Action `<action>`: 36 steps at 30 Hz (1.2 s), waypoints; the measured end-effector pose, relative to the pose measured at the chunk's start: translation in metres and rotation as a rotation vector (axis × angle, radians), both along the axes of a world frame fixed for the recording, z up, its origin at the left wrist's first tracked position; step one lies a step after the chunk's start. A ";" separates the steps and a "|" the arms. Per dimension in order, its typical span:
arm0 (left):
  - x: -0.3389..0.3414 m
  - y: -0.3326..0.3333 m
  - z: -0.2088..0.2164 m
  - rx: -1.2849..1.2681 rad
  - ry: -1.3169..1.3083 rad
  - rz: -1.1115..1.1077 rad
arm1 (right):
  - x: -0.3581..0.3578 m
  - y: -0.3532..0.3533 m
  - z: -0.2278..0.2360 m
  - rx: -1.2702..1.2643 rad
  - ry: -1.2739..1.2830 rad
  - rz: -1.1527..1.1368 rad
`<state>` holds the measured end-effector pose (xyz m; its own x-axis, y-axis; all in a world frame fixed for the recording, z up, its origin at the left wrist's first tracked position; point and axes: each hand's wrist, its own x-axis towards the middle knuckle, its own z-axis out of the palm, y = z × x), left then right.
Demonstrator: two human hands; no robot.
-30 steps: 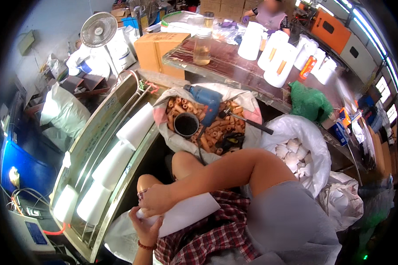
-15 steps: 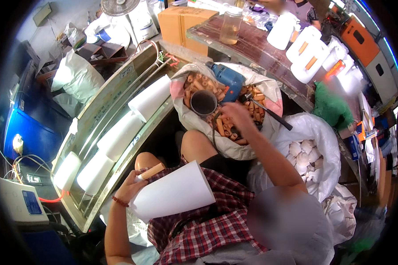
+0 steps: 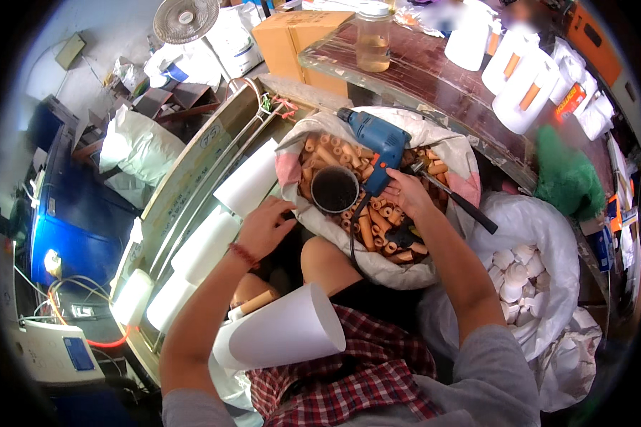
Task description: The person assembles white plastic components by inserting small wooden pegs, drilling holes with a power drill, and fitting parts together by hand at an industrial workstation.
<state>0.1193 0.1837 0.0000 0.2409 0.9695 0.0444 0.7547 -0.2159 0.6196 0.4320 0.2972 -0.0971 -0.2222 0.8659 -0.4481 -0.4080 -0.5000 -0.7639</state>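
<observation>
l. hand (image 3: 266, 225) been moved off wood-handled white vessel (image 3: 281, 333), fingers loosely apart, nothing held; r. hand (image 3: 409, 195) put to blue power drill (image 3: 379, 135) grip, finger closure can't be told.

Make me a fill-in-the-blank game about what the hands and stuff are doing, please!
The right hand touches a drill whose body is colored ____.
The hand wearing the red bracelet is the person's ____ one.
The white container rests on the person's ____.
The bundle at the table's edge is colored ____.

Missing words: blue; left; lap; green.
</observation>
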 end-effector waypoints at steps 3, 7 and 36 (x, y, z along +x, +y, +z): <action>0.030 0.045 -0.036 0.122 -0.026 -0.143 | -0.008 0.010 0.006 -0.036 0.024 -0.032; 0.067 0.081 -0.062 0.095 0.083 -0.247 | -0.017 0.021 0.028 -0.008 0.084 -0.061; -0.044 -0.018 -0.014 -0.128 -0.512 0.156 | 0.051 -0.148 0.150 0.115 -0.004 0.143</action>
<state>0.0753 0.1657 -0.0138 0.0729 0.9973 -0.0023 0.3673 -0.0247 0.9298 0.4832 0.1489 0.0527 -0.3457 0.8712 -0.3486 -0.3359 -0.4617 -0.8210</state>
